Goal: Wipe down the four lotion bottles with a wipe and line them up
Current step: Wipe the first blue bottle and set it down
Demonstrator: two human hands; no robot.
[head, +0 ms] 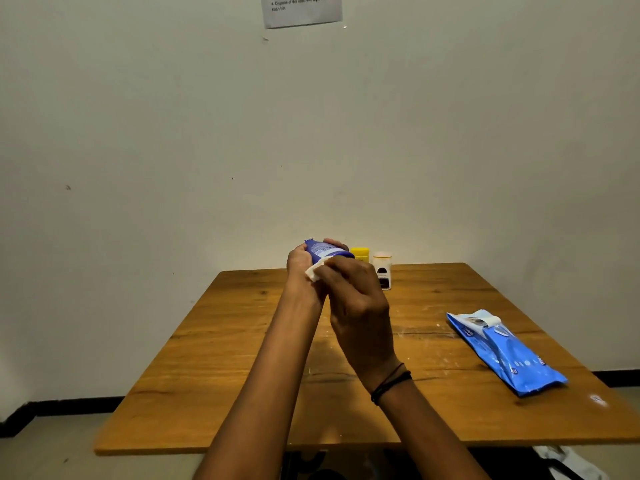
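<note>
Wooden table (242, 375) against pale wall (138, 133); left hand (299, 268) grips blue bottle (327, 251), right hand (356, 306) pinches wipe (313, 273).

Held bottle (327, 250) was above the table (242, 375), far middle, in the left hand (299, 263); wipe (313, 273) sat between it and the right hand (356, 299). Just right, at the far edge by the wall: left standing bottle (360, 253) beside right standing bottle (382, 270). Wipe pack (505, 355) lay on the table's right side.

Matt, grainy wood table (242, 358); glossy blue plastic wipe pack (512, 355) at right; smooth plastic blue bottle (327, 250); soft white wipe (313, 271).
</note>
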